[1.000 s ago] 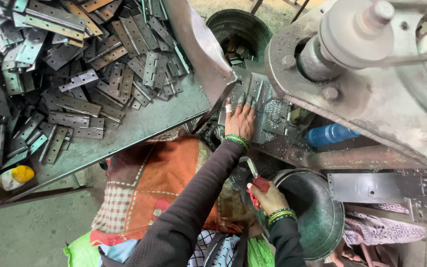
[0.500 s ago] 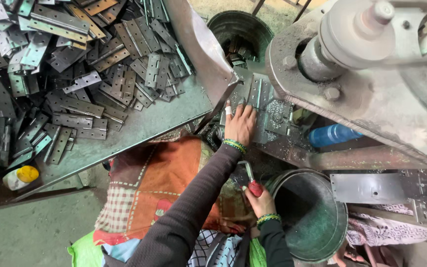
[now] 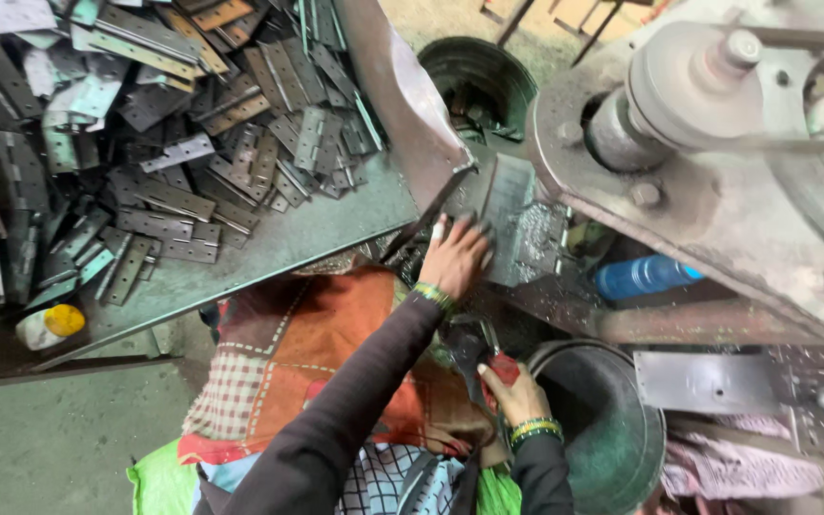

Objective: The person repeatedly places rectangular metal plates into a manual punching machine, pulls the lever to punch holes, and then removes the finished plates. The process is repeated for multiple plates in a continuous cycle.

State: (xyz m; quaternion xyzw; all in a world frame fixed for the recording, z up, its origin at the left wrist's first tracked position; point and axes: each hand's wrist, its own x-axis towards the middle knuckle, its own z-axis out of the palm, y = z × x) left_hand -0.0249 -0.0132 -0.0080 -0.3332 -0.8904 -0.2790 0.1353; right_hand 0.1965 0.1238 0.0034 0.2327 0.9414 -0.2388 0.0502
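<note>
Both arms out, hands apart.

Left arm stretches far forward in a dark sleeve, green bangles at the wrist, left hand (image 3: 457,256) palm down with fingers spread and pressing flat. Right hand (image 3: 515,389) sits nearer and lower right, arm bent, sleeve dark, green and gold bangles on the wrist, fingers curled closed in a grip, knuckles up.

Dim, flat workshop light; deep shadow at left edge; slight wide-angle stretch; mostly sharp focus
</note>
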